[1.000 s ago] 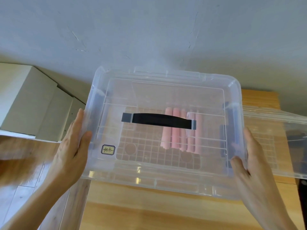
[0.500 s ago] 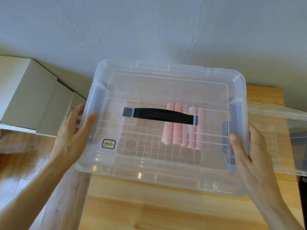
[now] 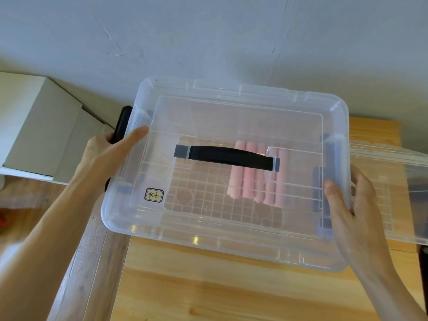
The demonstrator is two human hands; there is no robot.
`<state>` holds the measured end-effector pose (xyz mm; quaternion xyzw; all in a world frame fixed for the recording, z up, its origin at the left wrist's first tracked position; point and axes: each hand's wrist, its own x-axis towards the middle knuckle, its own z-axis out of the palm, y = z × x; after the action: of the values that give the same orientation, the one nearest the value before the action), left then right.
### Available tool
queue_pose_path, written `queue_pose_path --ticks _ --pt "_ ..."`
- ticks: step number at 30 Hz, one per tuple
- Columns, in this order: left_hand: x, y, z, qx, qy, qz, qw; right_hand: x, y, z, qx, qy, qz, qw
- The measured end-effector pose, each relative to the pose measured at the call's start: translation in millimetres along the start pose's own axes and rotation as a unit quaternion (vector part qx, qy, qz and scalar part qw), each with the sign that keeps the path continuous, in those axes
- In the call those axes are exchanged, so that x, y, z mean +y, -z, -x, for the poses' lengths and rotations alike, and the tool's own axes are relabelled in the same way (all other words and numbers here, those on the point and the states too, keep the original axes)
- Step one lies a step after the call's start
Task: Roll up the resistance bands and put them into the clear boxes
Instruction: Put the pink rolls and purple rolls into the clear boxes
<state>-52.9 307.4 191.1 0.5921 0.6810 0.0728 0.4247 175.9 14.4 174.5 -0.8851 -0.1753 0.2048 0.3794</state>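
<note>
Gripping lidded clear box (image 3: 231, 246), both hands (image 3: 108, 154)

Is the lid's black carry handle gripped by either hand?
No: the black carry handle lies free on the lid, while both hands hold the clear plastic box at its sides.

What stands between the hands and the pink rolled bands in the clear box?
The lid with its black handle covers the clear box, over the pink rolled bands. The left hand holds a black side latch; the right hand grips the opposite edge.
</note>
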Motion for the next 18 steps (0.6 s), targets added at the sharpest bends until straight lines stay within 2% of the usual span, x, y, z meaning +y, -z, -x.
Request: queue_pose_path --ticks 3,7,10,14,18 --pt "-0.8 0.0 -6.0 0.020 -0.015 -0.002 1.000 0.2 0.0 -1.8 -0.007 -0.011 -0.007 1.000" --pt "-1.3 -7.5 -3.2 0.062 -0.071 -0.056 0.994 -3.9 0.7 -2.3 -0.011 -0.006 -0.026 1.000" --pt "-0.8 -6.7 -0.1 0.057 -0.103 -0.091 0.989 -8.3 2.4 -1.2 -0.025 -0.040 -0.059 0.997" --pt "4.1 -4.2 4.9 0.065 -0.109 -0.110 0.986 -7.1 9.5 -8.5 -0.031 -0.095 -0.107 0.989" --pt "4.5 -8.2 7.6 0.079 -0.116 -0.102 0.985 -7.2 11.4 -12.5 -0.046 -0.113 -0.114 0.986"
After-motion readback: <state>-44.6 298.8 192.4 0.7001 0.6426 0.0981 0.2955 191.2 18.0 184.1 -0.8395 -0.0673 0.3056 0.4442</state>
